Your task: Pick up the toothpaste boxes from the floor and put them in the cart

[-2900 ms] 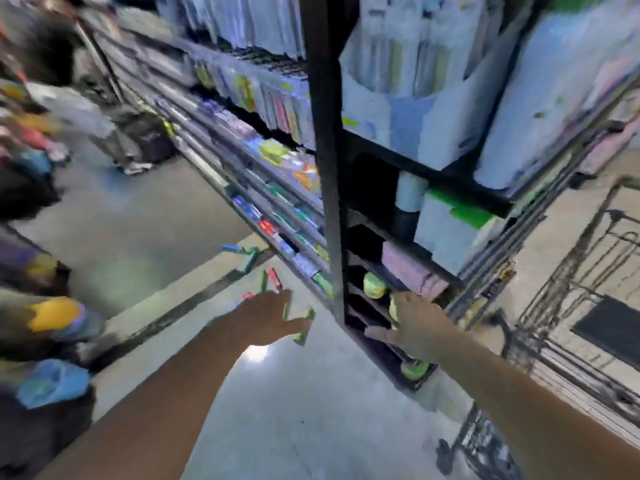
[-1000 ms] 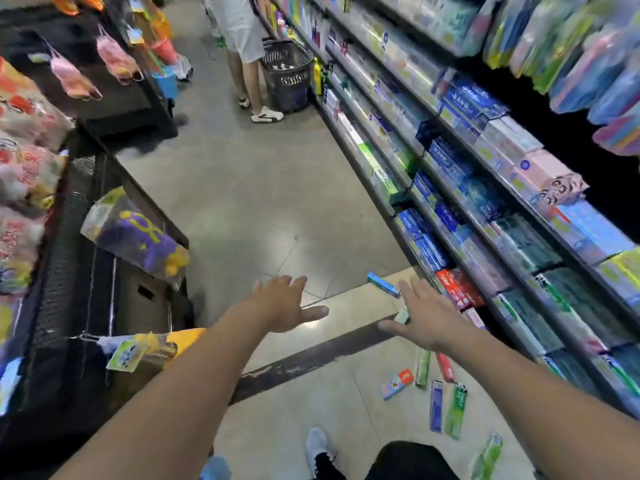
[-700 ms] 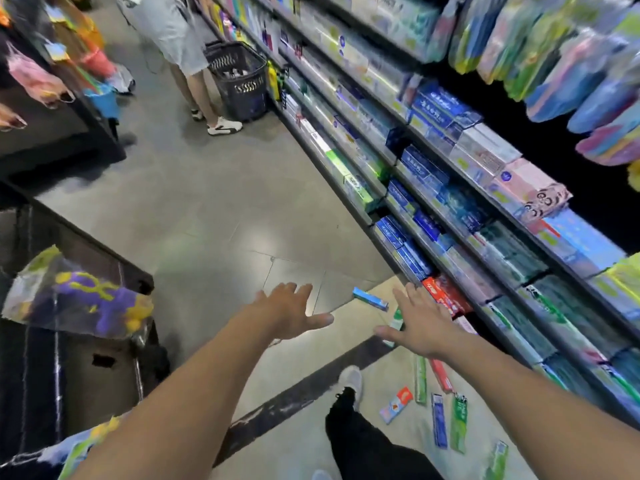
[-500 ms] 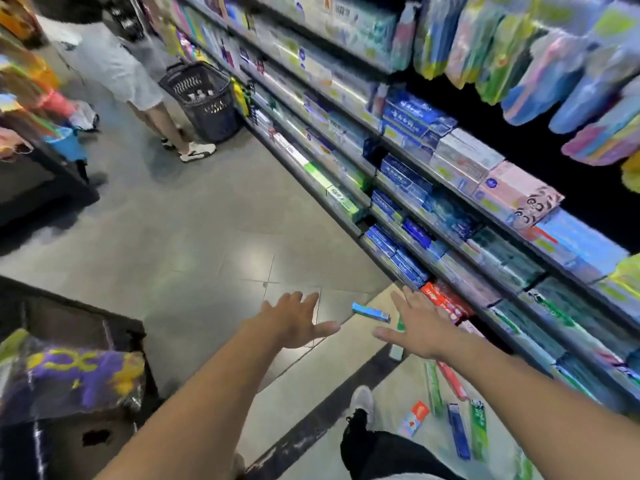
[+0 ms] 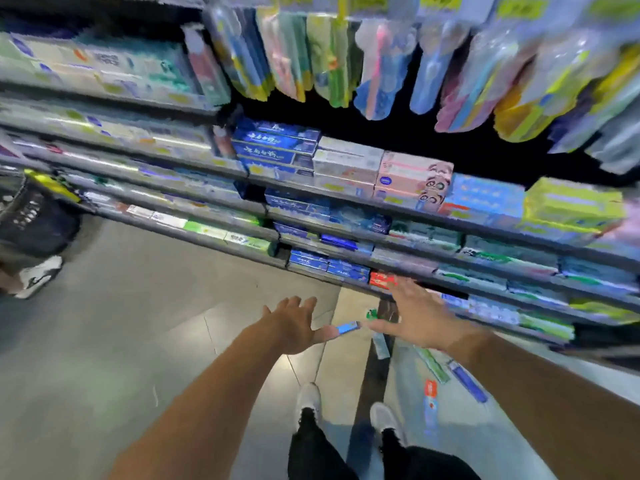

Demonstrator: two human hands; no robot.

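The shelves [image 5: 346,202] fill the upper half of the frame and run from the left edge down to the right edge, full of boxed goods; most of them are blurred. Hanging packets [image 5: 381,64] are in a row along the top. The floor [image 5: 121,323] is grey tile and takes the lower left of the frame, with a dark stripe [image 5: 370,375] going across it near the centre. At the left edge stands a dark basket [image 5: 31,220], and below it there is a white shoe [image 5: 38,275] of another person.

In the lower centre two bare arms reach forward. The left hand [image 5: 294,327] is wide, with the fingers straight and spread, and it holds nothing. The right hand [image 5: 415,320] is also wide and flat, palm down, and holds nothing. Between the two hands, in the centre of the frame, a blue box [image 5: 347,328] lies on the floor; whether a hand touches it I cannot tell. The other toothpaste boxes [image 5: 443,375] lie scattered on the floor in the lower right part, below the right forearm and just beside the bottom shelf. At the bottom centre are the person's own two pale shoes [image 5: 346,407] and dark trousers [image 5: 346,455].
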